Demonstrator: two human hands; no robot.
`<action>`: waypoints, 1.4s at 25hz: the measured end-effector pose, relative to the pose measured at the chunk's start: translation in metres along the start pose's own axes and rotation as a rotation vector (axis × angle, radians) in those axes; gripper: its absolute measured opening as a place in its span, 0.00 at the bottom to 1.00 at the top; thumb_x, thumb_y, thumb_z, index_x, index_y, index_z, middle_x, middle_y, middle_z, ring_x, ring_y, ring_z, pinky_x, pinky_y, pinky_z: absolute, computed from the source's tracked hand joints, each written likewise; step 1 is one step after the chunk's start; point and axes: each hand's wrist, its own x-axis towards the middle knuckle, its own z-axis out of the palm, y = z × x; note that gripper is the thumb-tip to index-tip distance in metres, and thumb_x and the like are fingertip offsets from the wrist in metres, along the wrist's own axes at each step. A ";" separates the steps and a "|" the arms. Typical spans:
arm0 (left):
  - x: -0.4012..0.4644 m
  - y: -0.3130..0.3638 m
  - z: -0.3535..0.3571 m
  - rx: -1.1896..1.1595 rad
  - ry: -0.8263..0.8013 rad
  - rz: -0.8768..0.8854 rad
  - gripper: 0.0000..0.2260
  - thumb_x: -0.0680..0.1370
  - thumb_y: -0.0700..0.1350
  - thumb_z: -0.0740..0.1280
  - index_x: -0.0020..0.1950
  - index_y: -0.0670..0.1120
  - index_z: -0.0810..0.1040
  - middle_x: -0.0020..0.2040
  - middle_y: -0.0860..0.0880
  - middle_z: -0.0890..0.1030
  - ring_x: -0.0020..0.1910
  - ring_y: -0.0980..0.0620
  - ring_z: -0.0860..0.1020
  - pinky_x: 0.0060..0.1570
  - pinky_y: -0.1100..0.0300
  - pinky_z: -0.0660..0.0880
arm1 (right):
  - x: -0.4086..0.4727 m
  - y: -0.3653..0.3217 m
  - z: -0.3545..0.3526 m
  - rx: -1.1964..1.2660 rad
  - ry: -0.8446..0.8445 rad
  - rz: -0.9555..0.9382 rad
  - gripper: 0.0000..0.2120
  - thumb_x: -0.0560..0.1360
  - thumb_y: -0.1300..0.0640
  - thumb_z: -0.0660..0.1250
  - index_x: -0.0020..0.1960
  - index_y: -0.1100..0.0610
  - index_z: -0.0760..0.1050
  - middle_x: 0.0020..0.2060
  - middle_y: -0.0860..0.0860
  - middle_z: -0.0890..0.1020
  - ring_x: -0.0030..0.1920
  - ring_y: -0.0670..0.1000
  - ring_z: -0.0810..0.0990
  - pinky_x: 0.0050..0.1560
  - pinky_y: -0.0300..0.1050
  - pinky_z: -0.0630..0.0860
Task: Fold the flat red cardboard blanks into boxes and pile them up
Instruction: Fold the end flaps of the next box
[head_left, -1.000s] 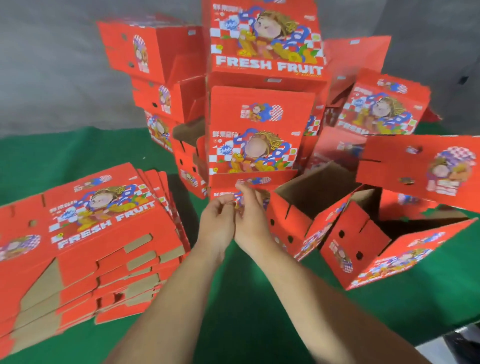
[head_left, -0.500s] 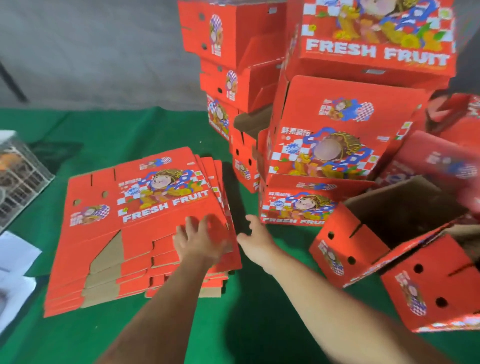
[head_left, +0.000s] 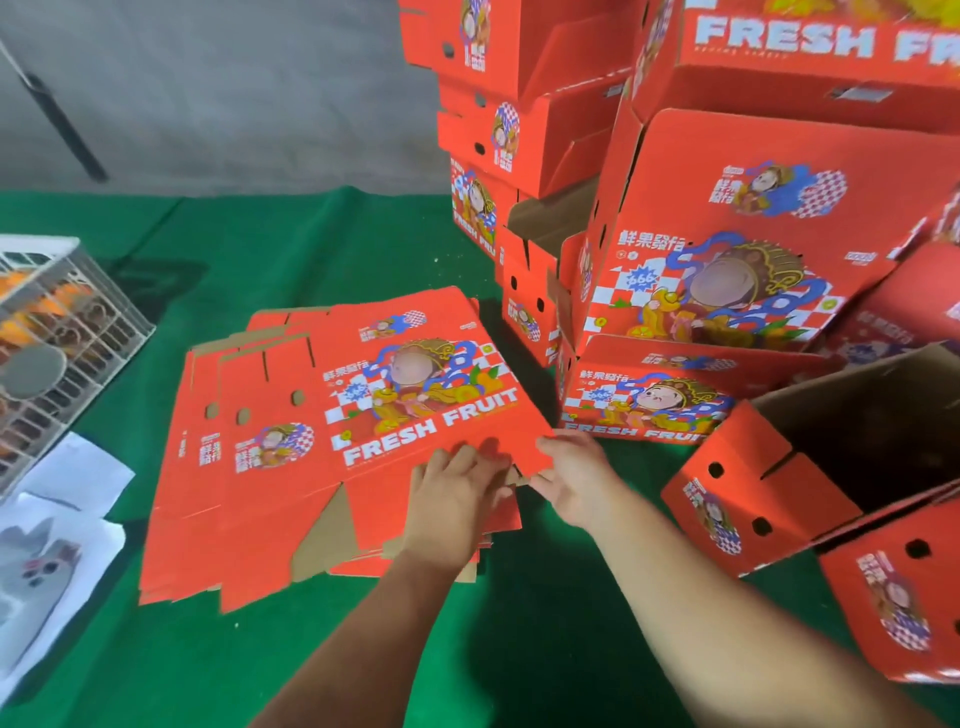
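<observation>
At frame centre, left hand (head_left: 457, 493) lies flat, fingers straight, on the top flat blank (head_left: 363, 426); right hand (head_left: 576, 478) pinches its near-right corner. Blank stack rests on green cloth (head_left: 260, 260), bare below; folded boxes (head_left: 727, 260) crowd right.

Arms: two bare forearms, no sleeves in view.
Left hand (head_left: 457, 493): bare, no glove, ring or watch visible.
Right hand (head_left: 576, 478): bare, no glove, ring or wrist strap visible.
</observation>
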 end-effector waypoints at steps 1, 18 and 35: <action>-0.005 -0.001 0.003 -0.074 0.016 0.046 0.14 0.78 0.54 0.74 0.63 0.56 0.82 0.55 0.55 0.81 0.49 0.44 0.78 0.47 0.50 0.77 | -0.001 -0.001 -0.010 0.016 0.003 -0.015 0.06 0.82 0.66 0.66 0.56 0.57 0.73 0.55 0.61 0.84 0.55 0.61 0.85 0.52 0.55 0.82; -0.048 -0.023 -0.067 -0.622 0.111 -1.228 0.31 0.81 0.70 0.53 0.78 0.55 0.68 0.76 0.37 0.68 0.74 0.35 0.64 0.75 0.39 0.58 | -0.075 -0.020 -0.077 -0.151 0.137 -0.350 0.09 0.81 0.53 0.68 0.58 0.41 0.74 0.57 0.49 0.83 0.50 0.53 0.86 0.49 0.49 0.83; -0.090 0.161 -0.050 -1.444 -0.308 -0.866 0.17 0.79 0.63 0.66 0.64 0.56 0.77 0.60 0.59 0.83 0.62 0.58 0.78 0.66 0.51 0.71 | -0.128 -0.023 -0.117 -0.376 0.018 -0.658 0.28 0.74 0.69 0.73 0.70 0.54 0.69 0.59 0.50 0.82 0.58 0.48 0.82 0.67 0.57 0.76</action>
